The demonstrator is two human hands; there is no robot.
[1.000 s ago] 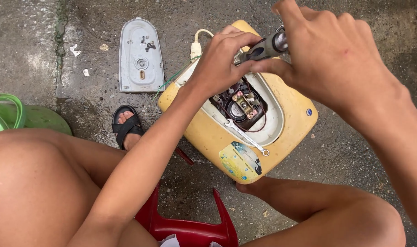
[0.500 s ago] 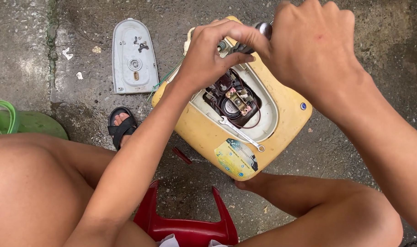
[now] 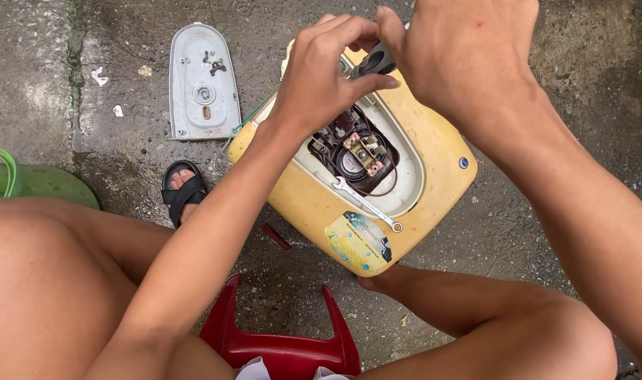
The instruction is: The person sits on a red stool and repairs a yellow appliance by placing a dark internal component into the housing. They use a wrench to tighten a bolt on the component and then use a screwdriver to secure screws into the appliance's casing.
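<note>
Yellow appliance housing (image 3: 405,169) lies opened, grey cover (image 3: 201,84) off beside it; your left hand (image 3: 321,77) and right hand (image 3: 462,56) both grip a dark-handled tool (image 3: 374,60) above its exposed parts, wrench (image 3: 367,204) resting inside

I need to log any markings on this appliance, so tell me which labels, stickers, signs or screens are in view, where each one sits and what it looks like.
Sticker: on the near corner of the yellow appliance casing, below the spanner; roughly oval, pale yellow with a blue and dark picture, worn at the edges.
Small badge: on the casing's right edge; round, blue.
No screens, signs or packages show.
</note>
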